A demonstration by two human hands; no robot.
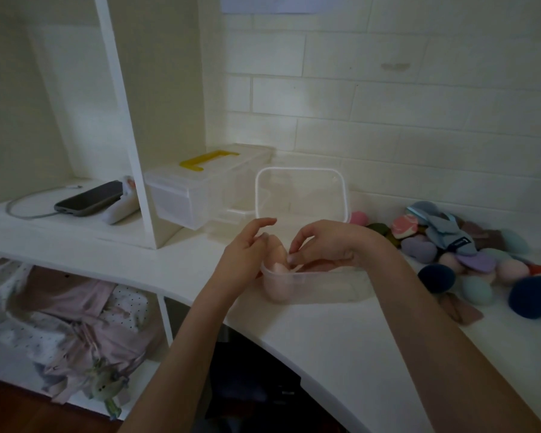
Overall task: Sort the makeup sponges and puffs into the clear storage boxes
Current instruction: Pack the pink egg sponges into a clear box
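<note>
While both hands pinch it, smooth pink egg-shaped sponge (278, 250) stands upright, tip toward 12, in clear plastic box (325, 284); left hand (247, 254), right hand (328, 245).

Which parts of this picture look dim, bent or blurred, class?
Head view: light is dim and even; the shelf post leans and the desk edge curves from the wide lens; the sponge pile at right is soft; the clear box under both hands is faint.

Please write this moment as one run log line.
both hands placing pink sponges | clear box open | lid behind | pile right
</note>
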